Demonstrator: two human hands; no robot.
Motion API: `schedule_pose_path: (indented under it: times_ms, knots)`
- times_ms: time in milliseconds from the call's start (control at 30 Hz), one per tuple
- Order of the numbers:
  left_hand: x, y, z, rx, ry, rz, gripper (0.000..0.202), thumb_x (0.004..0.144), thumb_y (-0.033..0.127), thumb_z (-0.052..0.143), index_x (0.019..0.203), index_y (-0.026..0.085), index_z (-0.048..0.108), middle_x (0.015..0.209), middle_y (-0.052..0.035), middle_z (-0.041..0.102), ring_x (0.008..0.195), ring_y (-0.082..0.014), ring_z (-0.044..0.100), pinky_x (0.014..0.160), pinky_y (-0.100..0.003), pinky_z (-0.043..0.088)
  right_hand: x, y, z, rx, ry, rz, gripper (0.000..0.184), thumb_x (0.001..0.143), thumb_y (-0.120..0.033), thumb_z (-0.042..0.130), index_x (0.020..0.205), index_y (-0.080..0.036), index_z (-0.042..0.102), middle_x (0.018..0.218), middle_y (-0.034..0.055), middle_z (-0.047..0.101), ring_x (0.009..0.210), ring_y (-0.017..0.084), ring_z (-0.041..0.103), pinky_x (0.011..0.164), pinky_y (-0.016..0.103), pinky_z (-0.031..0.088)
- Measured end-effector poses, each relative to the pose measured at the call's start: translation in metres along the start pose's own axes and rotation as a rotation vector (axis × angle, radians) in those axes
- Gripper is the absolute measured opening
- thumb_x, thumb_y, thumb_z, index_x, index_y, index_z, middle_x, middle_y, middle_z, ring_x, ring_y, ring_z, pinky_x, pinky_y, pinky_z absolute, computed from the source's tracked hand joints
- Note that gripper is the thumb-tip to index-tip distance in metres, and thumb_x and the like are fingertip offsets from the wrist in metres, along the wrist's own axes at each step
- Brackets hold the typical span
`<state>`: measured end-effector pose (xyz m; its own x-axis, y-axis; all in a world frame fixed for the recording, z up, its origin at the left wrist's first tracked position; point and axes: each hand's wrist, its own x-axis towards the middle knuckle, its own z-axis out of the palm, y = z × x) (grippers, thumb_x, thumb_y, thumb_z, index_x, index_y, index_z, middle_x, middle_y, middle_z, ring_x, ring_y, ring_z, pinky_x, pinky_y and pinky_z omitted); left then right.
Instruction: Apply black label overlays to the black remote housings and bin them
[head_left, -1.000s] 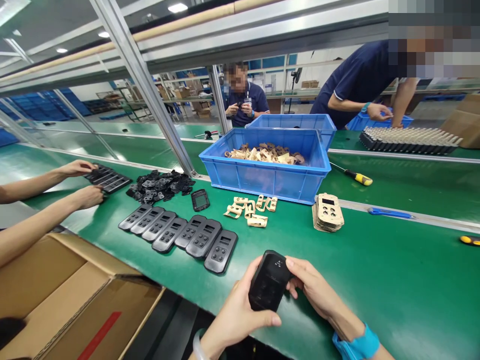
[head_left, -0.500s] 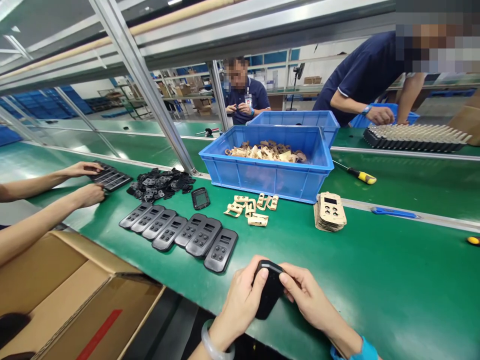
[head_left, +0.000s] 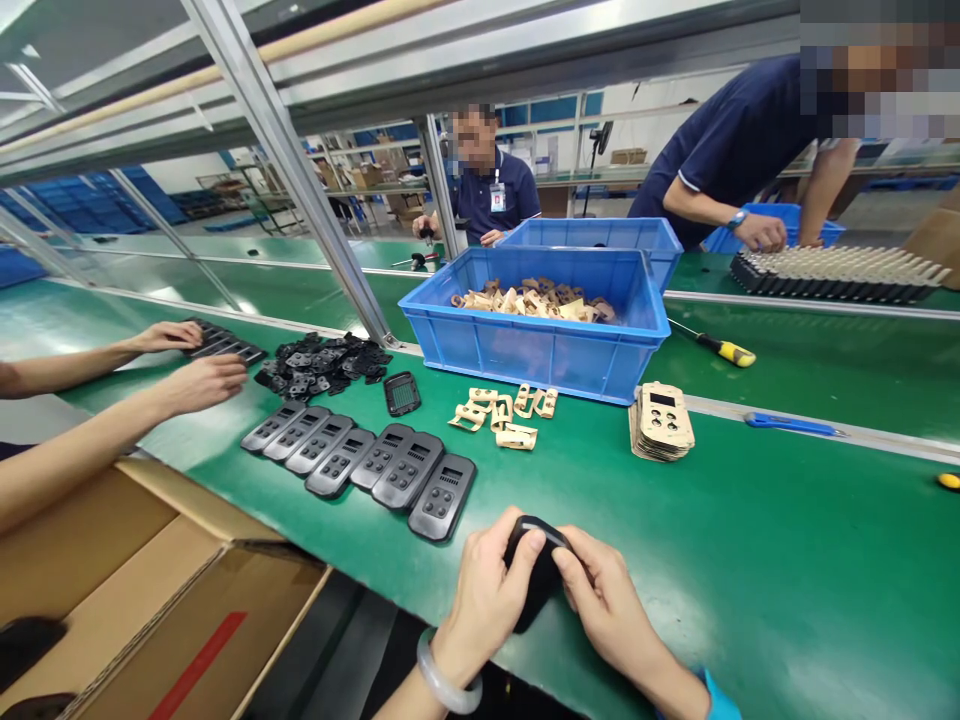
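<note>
While a blue bin [head_left: 532, 360] holds tan pieces [head_left: 536, 300], both hands [head_left: 486, 590] [head_left: 606, 605] clasp a black casing [head_left: 538, 590].

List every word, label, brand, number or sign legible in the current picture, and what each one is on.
No text is legible.
Badge on the co-worker across the line: too small to read.
Black device in the left hand and right hand: no lettering discernible.
Black shells: any marks are too small.
Carton: red strip, no visible lettering.

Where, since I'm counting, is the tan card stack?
In the head view, the tan stack stands right of centre, by the near right corner of the front blue bin.
</note>
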<state>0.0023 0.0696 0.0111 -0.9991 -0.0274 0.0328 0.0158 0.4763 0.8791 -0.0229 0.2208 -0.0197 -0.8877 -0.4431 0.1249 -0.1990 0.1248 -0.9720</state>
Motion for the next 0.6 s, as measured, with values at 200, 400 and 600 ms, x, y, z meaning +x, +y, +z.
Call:
schedule_pose_path:
  times_ms: [200,400,600]
  knots:
    - [0.001,0.010,-0.013,-0.368,-0.171,-0.178,0.041,0.097,0.047,0.036,0.082,0.018,0.061,0.079,-0.0026,0.065,0.076,-0.0173,0.057,0.069,-0.026,0.045,0.003,0.002,-0.005,0.286,-0.057,0.265,0.049,0.094,-0.060,0.039,0.071,-0.017,0.050,0.051,-0.0037,0.043,0.043,0.010,0.041,0.042,0.021,0.032]
    - [0.000,0.019,-0.013,-0.712,-0.292,-0.205,0.049,0.098,0.046,0.032,0.102,0.013,0.069,0.074,-0.0065,0.072,0.070,-0.0222,0.068,0.068,-0.032,0.054,0.004,0.002,-0.006,0.411,-0.068,0.330,0.054,0.092,-0.062,0.040,0.087,-0.012,0.060,0.048,-0.0033,0.047,0.039,0.010,0.044,0.039,0.021,0.036]
    - [0.001,0.016,-0.010,-0.761,-0.258,-0.214,0.045,0.097,0.043,0.038,0.095,0.011,0.070,0.078,-0.0082,0.075,0.069,-0.0217,0.070,0.067,-0.030,0.056,0.008,-0.003,-0.007,0.491,-0.076,0.340,0.064,0.090,-0.066,0.038,0.091,-0.009,0.065,0.047,-0.0022,0.048,0.038,0.010,0.043,0.037,0.020,0.038]
